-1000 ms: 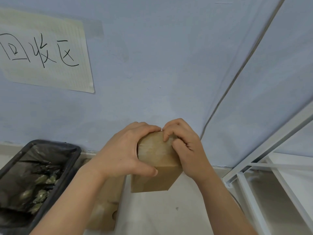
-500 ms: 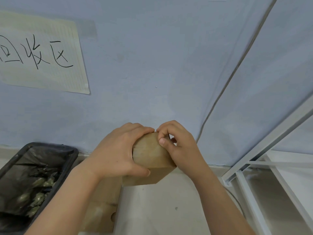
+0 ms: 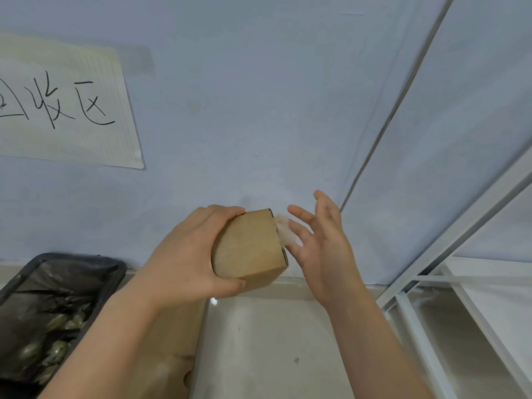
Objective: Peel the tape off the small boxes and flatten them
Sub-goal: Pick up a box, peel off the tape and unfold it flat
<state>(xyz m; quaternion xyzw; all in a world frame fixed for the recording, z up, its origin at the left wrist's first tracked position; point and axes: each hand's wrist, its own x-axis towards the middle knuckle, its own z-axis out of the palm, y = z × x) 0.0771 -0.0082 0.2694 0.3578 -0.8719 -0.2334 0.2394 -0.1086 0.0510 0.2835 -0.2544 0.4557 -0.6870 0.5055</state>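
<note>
Sideways, box within left fingers.

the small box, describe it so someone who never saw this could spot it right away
Start at the blue wall with the handwritten paper sign. Below its middle, the left hand grips the small box in the air. Unlike the brown cardboard on the floor, it has pale tape trailing off its right end.

Head-worn view, forward-down, close on hands
</note>
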